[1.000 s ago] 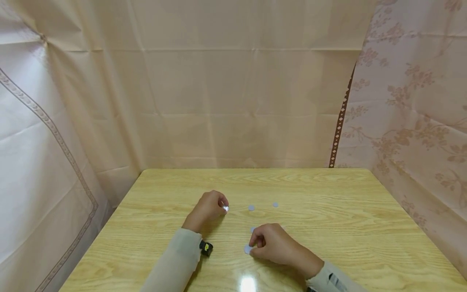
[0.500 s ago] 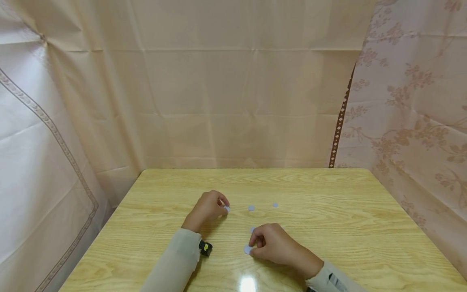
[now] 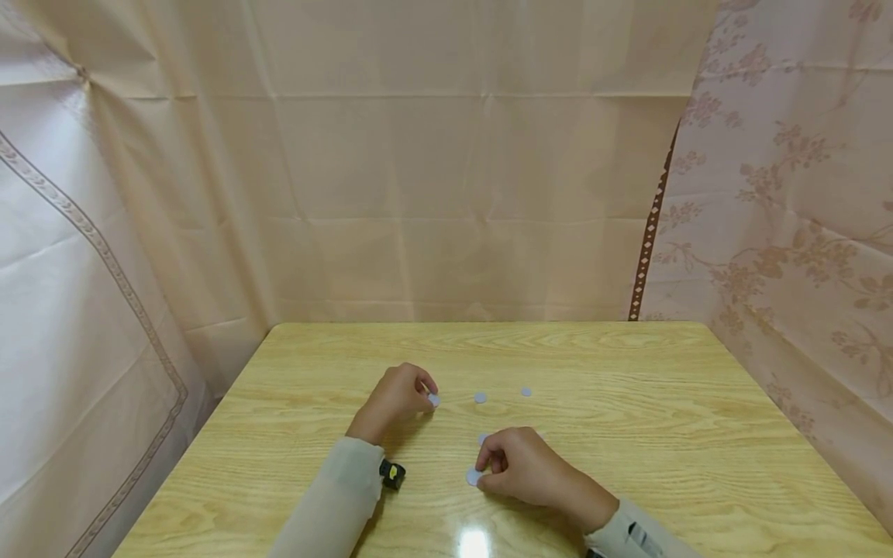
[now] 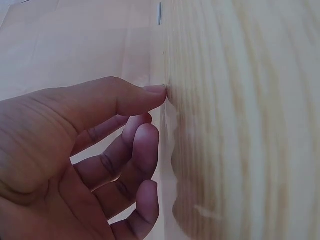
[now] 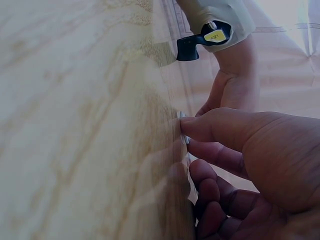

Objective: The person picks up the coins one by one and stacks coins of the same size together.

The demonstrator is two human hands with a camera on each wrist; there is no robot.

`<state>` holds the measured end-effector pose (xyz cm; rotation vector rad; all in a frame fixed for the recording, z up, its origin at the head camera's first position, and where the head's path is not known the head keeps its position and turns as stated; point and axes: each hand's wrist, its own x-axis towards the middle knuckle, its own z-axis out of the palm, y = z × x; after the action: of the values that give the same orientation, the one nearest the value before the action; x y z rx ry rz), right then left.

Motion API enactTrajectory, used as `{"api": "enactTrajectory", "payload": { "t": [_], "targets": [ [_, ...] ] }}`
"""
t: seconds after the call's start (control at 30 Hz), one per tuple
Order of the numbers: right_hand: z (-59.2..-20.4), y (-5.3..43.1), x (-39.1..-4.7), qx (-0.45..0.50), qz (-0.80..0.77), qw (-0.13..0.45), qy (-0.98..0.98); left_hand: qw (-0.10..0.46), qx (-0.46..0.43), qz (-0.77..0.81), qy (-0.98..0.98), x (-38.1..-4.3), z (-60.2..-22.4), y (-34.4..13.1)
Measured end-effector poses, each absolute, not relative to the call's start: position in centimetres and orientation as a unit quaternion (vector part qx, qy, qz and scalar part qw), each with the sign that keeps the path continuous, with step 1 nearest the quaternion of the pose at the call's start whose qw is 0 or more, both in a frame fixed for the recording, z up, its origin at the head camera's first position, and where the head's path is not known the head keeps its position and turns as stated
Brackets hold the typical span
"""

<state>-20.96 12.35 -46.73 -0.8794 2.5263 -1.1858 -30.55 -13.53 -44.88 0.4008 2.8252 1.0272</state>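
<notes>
In the head view my left hand (image 3: pixel 396 397) pinches a small pale round disc (image 3: pixel 434 400) between thumb and finger, low at the tabletop. The left wrist view shows the thumb (image 4: pixel 132 97) tip at the wood, with that disc hidden. Closer to me, my right hand (image 3: pixel 519 469) holds a second, slightly larger-looking disc (image 3: pixel 474 477) by its edge. Seen edge-on in the right wrist view, this disc (image 5: pixel 183 127) is thin and lies against the table under the thumb. Another disc (image 3: pixel 483 439) shows partly behind the right hand.
Two more pale discs, a left one (image 3: pixel 480 397) and a right one (image 3: pixel 526 392), lie flat to the right of the left hand. The wooden table (image 3: pixel 628 434) ends at a beige curtain (image 3: pixel 446 194). A black wrist device (image 3: pixel 393 473) sits on the left sleeve.
The disc in my left hand glinted brightly a second ago and now looks flat and pale, its tilt changed. The left fingers shifted very slightly. My right hand has stayed put.
</notes>
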Motion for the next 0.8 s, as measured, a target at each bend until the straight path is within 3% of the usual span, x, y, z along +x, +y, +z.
{"api": "enactTrajectory", "payload": {
  "t": [0.8],
  "targets": [
    [-46.53, 12.36, -20.77, -0.296, -0.407, 0.117, 0.856, 0.040, 0.133, 0.361, 0.922, -30.36, -44.27, -13.45]
  ]
}}
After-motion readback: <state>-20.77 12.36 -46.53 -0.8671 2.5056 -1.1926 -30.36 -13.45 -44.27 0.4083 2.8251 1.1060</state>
